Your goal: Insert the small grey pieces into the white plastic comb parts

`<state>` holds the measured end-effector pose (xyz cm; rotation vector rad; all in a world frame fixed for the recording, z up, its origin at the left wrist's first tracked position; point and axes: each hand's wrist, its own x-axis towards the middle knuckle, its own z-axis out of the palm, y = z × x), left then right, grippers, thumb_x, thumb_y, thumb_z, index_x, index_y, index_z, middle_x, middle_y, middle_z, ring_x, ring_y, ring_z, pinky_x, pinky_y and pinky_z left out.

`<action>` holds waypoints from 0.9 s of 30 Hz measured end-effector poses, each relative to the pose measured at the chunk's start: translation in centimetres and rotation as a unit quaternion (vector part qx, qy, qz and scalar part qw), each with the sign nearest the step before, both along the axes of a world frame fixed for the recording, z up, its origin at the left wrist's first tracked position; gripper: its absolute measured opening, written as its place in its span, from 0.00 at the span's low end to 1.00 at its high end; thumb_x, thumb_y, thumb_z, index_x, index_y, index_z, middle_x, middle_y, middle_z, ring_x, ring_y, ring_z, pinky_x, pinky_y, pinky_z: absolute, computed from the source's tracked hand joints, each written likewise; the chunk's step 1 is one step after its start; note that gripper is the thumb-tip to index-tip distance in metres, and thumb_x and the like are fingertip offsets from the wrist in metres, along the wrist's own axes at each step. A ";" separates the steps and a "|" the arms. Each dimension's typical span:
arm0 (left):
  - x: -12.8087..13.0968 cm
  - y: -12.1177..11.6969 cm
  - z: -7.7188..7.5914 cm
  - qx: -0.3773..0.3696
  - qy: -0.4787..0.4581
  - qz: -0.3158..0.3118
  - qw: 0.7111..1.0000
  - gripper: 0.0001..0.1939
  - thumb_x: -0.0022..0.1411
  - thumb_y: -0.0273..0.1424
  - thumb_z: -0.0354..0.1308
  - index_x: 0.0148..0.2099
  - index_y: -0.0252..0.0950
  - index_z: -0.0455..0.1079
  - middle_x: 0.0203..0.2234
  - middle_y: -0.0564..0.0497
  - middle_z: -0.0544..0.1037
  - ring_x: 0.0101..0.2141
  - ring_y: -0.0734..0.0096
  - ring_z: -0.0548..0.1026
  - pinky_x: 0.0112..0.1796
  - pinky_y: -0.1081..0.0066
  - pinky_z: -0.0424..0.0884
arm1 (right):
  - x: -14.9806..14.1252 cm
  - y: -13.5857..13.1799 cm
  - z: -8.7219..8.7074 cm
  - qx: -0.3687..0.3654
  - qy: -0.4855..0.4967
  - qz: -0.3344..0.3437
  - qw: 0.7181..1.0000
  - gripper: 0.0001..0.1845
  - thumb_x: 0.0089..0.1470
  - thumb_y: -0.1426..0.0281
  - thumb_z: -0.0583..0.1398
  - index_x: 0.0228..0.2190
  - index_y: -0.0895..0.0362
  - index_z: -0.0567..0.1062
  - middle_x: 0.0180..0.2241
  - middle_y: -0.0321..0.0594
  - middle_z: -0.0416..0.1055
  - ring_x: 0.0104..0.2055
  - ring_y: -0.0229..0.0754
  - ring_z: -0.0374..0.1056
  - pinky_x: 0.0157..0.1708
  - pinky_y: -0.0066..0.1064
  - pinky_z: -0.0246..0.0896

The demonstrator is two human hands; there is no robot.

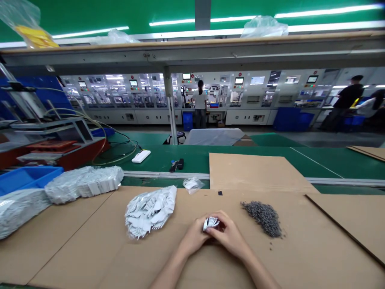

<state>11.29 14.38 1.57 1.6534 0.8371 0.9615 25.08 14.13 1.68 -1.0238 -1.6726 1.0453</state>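
Between my two hands, over the cardboard-covered bench, is a small stack of thin white plastic pieces (211, 223), fanned out at the top. My left hand (197, 237) closes on the stack from the left, its fingers partly hidden behind it. My right hand (228, 235) curls round it from the right, the thumb pressed against its front. A clear bag of white plastic pieces (150, 212) lies left of my hands. To their right is a heap of small dark grey parts (264, 218), with a few strays near it.
Packed bundles of white pieces (86, 182) and a blue bin (33, 176) stand at the left, near a red-based press (60, 140). Keys (177, 165), a white power bank-like box (141, 156) and a small plastic bag (193, 185) lie ahead. A cardboard sheet (255, 172) spans the bench's back.
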 end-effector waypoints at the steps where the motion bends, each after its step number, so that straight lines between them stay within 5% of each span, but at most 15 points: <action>1: 0.0 0.0 0.1 -0.002 -0.002 -0.007 1.000 0.14 0.50 0.24 0.53 0.42 0.33 0.66 0.34 0.50 0.73 0.35 0.65 0.69 0.36 0.72 0.63 | 0.1 0.1 0.0 0.000 0.004 -0.009 1.000 0.10 0.41 0.68 0.61 0.30 0.57 0.71 0.30 0.38 0.66 0.33 0.42 0.63 0.33 0.29 0.58; 8: -0.1 -0.1 0.5 -0.031 0.023 0.021 0.999 0.18 0.59 0.40 0.43 0.34 0.33 0.69 0.27 0.52 0.72 0.29 0.70 0.67 0.33 0.75 0.61 | 1.2 1.1 -0.6 -0.090 0.068 -0.066 0.991 0.10 0.44 0.63 0.57 0.28 0.57 0.66 0.19 0.31 0.63 0.18 0.34 0.58 0.17 0.24 0.53; 13: -0.4 1.0 -1.2 -0.037 -0.003 0.132 0.991 0.20 0.59 0.42 0.42 0.27 0.33 0.66 0.20 0.54 0.68 0.24 0.73 0.65 0.28 0.76 0.60 | 1.3 1.6 -1.4 -0.140 0.083 -0.066 0.985 0.14 0.44 0.59 0.56 0.27 0.58 0.66 0.13 0.28 0.61 0.11 0.30 0.53 0.11 0.22 0.44; 16: -0.6 1.5 -1.7 -0.061 -0.032 0.161 0.985 0.20 0.57 0.43 0.44 0.24 0.33 0.64 0.18 0.54 0.66 0.22 0.75 0.64 0.26 0.75 0.61 | 1.0 1.6 -1.3 -0.135 0.114 -0.028 0.984 0.15 0.43 0.60 0.58 0.27 0.58 0.66 0.15 0.30 0.63 0.14 0.32 0.57 0.14 0.23 0.50; 22: -0.4 1.0 -1.2 -0.256 -0.177 0.059 0.948 0.16 0.50 0.43 0.55 0.27 0.34 0.58 0.22 0.53 0.68 0.22 0.74 0.68 0.20 0.77 0.63 | 1.0 1.3 -0.8 -0.101 0.165 -0.004 0.981 0.13 0.41 0.62 0.61 0.26 0.58 0.66 0.25 0.34 0.66 0.21 0.33 0.60 0.20 0.25 0.57; 27: 0.3 1.0 -1.3 -0.234 -0.243 0.107 0.935 0.23 0.44 0.37 0.63 0.23 0.36 0.47 0.18 0.57 0.67 0.19 0.79 0.67 0.19 0.80 0.59 | 0.0 0.9 -0.8 -0.105 0.223 -0.036 0.968 0.19 0.39 0.63 0.62 0.34 0.56 0.64 0.36 0.40 0.66 0.27 0.37 0.65 0.26 0.27 0.61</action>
